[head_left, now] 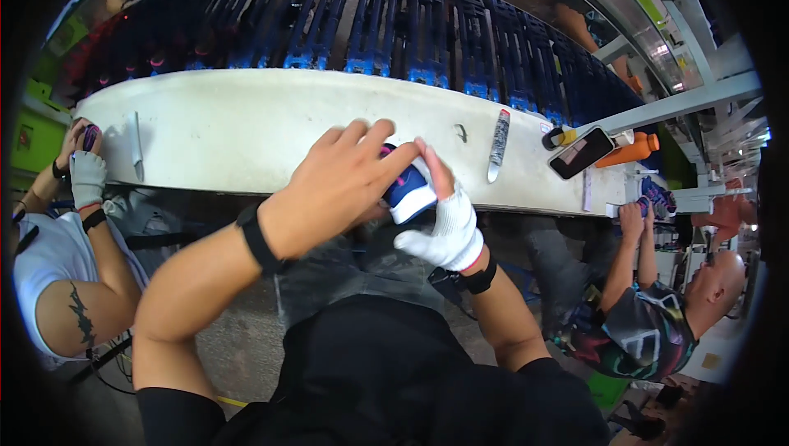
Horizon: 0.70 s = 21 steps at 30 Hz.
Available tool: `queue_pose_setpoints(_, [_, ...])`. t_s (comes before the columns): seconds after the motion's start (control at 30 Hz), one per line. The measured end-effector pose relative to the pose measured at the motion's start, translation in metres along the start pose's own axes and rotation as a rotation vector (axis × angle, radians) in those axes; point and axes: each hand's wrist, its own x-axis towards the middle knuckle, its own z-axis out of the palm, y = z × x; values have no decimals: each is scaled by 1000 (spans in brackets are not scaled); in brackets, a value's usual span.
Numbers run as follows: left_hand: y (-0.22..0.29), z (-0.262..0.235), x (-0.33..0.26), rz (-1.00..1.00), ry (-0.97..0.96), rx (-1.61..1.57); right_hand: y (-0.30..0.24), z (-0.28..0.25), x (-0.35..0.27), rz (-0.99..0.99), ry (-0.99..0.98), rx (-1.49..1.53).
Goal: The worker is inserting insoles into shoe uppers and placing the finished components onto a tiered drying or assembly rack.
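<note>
A small dark blue shoe [403, 190] with a white sole and pink accents is between my two hands, just over the near edge of the white worktop. My bare left hand [341, 175] reaches across it from the left, fingers bent over its upper side and slightly blurred. My right hand [448, 220] wears a white glove with bare fingertips. It cups the shoe from the right, with the thumb away from the sole. The backs of my hands hide much of the shoe.
On the white worktop [246, 126] lie a knife-like tool [499, 146] and a blade [136, 146]. To the right are a phone [582, 153] and an orange bottle [637, 150]. A blue slatted conveyor [370, 23] runs behind. Co-workers at left [66, 273] and right [657, 314] handle shoes.
</note>
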Motion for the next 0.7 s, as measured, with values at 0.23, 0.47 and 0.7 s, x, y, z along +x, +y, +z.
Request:
queue_pose_setpoints(0.23, [34, 11, -61, -313, 15, -413, 27, 46, -11, -71, 108, -263])
queue_pose_setpoints(0.47, [-12, 47, -101, -315, 243, -459, 37, 48, 4, -97, 51, -74])
queue_pose_setpoints(0.7, [-20, 59, -103, -437, 299, -603, 31, 67, 0, 26, 74, 5])
